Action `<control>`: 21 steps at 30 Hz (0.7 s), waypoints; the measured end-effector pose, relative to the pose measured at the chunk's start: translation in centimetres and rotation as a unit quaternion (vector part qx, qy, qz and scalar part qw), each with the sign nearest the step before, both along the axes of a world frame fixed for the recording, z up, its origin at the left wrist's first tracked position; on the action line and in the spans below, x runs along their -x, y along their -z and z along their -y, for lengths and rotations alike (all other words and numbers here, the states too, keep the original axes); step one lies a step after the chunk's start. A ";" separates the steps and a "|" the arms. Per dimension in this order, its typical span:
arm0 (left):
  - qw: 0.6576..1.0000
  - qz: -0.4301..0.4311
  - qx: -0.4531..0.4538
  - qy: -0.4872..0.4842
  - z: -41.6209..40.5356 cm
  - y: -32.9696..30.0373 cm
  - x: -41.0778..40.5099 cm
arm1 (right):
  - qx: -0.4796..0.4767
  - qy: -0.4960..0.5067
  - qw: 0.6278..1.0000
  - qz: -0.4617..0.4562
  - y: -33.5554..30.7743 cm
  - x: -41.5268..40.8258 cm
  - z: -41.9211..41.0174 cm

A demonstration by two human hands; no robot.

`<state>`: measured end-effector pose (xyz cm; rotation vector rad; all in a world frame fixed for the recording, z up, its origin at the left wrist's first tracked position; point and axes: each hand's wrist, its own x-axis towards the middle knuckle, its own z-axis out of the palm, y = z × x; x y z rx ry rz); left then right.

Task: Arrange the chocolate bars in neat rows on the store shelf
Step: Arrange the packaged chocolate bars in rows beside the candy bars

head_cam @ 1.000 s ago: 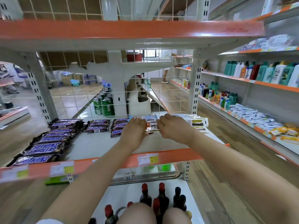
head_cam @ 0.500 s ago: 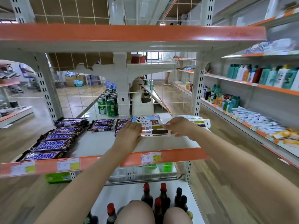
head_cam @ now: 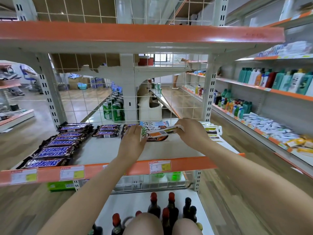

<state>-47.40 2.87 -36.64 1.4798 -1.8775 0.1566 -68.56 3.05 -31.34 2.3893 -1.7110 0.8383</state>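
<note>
Two hands (head_cam: pixel 162 135), perhaps three white bars (head_cam: pixel 159 133).

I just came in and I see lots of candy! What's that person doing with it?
A person is stocking a store shelf. Both hands hold a stack of white-wrapped chocolate bars near the back of the shelf: the left hand lies flat against one end, and the right hand grips the other. Snickers bars already lie in rows on the left. More white bars sit on the right.
</note>
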 end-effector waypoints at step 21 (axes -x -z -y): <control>0.653 -0.654 -0.364 0.113 -0.4 -1.1 -0.1 | 0.471 -0.216 0.817 -0.253 2.3 1.2 0.6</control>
